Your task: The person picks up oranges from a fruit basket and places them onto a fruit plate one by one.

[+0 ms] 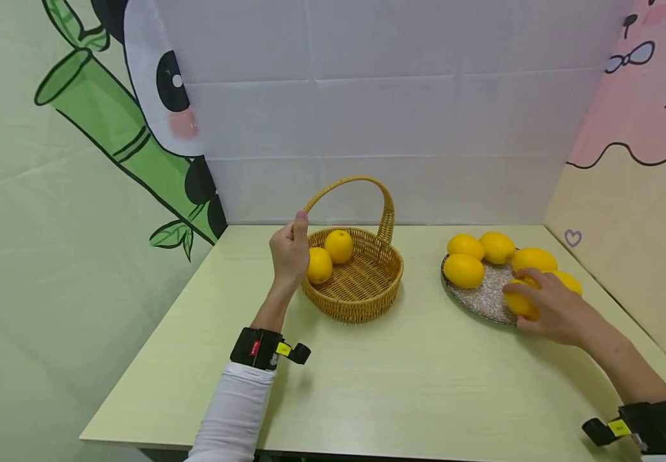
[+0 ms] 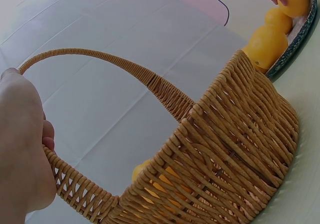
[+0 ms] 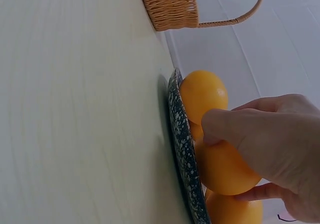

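Note:
My left hand [image 1: 290,252] grips the handle of a round woven wicker basket [image 1: 356,312] by its left side. Two yellow-orange oranges [image 1: 339,246] lie in the basket's left part. To the right, my right hand [image 1: 561,311] holds an orange [image 3: 225,169] between thumb and fingers at the near right of a speckled, dark-rimmed plate [image 1: 491,294]. In the right wrist view, the held orange is close against the plate's rim, with another orange [image 3: 232,211] beside it. Several more oranges [image 1: 464,271] sit around the plate, partly hidden by the hand.
Basket and plate stand apart on a pale wooden table [image 1: 367,385]. Behind it hangs a light grey cloth wall [image 1: 379,128], and a cream and pink panel [image 1: 627,224] borders the right side. The table's front edge runs below both hands.

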Available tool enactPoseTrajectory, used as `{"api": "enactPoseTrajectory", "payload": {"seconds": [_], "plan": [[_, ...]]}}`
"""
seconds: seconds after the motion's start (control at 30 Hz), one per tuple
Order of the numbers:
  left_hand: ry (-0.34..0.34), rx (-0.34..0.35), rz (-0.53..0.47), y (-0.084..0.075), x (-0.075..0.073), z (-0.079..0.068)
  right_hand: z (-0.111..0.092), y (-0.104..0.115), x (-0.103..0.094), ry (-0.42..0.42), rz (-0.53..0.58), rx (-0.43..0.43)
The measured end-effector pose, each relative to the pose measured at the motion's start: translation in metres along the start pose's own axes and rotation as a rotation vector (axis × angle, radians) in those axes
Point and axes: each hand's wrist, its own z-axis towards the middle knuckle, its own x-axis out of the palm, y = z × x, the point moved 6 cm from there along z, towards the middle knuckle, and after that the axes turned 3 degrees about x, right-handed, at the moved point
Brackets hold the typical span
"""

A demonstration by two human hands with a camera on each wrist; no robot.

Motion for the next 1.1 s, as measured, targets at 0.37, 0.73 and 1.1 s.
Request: {"api": "enactPoseTrajectory", "payload": {"seconds": [0.37,0.73,1.1], "plan": [[0.005,-0.002,0.004,-0.002,0.000,-0.001,-0.004,-0.001,0.003,0.030,0.012,0.008],[0.009,-0.001,0.005,-0.002,0.000,0.000,-0.003,0.002,-0.001,0.074,0.008,0.017],[0.014,0.021,0.011,-0.002,0.000,0.000,0.000,0.004,-0.009,0.015,-0.035,-0.015]]}}
